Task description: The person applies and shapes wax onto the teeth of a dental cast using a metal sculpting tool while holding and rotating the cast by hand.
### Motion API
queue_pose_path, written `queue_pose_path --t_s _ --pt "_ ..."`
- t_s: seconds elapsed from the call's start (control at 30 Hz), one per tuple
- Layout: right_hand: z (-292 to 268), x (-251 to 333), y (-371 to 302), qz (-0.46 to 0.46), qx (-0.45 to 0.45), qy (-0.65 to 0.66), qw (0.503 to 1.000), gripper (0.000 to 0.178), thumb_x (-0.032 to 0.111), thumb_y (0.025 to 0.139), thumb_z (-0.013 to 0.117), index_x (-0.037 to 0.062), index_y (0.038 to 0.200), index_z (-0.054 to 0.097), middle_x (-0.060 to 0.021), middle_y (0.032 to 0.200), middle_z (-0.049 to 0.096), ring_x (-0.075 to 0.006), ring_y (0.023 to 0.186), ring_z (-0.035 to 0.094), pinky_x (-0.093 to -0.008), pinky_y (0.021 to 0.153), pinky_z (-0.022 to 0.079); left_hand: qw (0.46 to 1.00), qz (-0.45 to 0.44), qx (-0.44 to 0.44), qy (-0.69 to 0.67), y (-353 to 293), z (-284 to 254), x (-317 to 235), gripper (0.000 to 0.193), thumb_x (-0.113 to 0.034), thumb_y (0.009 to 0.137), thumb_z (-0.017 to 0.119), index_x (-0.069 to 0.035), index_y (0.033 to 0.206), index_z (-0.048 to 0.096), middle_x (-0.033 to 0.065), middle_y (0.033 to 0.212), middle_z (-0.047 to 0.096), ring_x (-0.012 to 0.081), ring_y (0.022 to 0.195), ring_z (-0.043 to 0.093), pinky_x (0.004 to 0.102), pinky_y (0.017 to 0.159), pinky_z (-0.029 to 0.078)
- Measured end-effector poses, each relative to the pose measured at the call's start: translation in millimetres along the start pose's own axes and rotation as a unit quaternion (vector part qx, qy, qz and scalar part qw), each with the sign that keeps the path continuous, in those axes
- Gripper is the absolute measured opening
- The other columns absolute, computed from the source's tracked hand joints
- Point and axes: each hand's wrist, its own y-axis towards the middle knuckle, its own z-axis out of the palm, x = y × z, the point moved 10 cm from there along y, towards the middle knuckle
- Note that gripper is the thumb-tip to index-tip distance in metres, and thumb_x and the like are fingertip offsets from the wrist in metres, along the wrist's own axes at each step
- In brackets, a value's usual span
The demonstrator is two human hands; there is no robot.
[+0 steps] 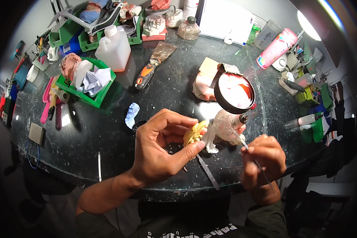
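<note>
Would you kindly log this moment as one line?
left hand: holding yellow dental model | right hand: holding thin metal tool | on dark table: blue molded piece

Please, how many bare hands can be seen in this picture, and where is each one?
2: the left hand near the middle, holding a yellow dental model; the right hand farther right, holding a thin metal tool.

One worktable (166, 95), black, glossy, speckled with pale marks; one wall (265, 10) behind, pale grey; one lamp (308, 25), white, lit, upper right; floor (67, 194), dim, beyond the table's near edge.
</note>
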Motion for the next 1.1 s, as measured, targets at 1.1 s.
queue_pose_path --t_s 1.1 --pt "19 3 1 -0.036 0.011 0.014 0.999 0.032 -0.012 0.063 0.069 0.0001 0.093 0.069 -0.0119 0.075 0.069 -0.0203 0.057 0.068 -0.0286 0.049 0.054 1.000 -0.005 -0.002 0.005 -1 3 -2 0.037 0.007 0.076 0.080 0.001 0.105 0.059 0.0092 0.100 0.064 0.0173 0.098 0.070 0.0297 0.085 0.061"
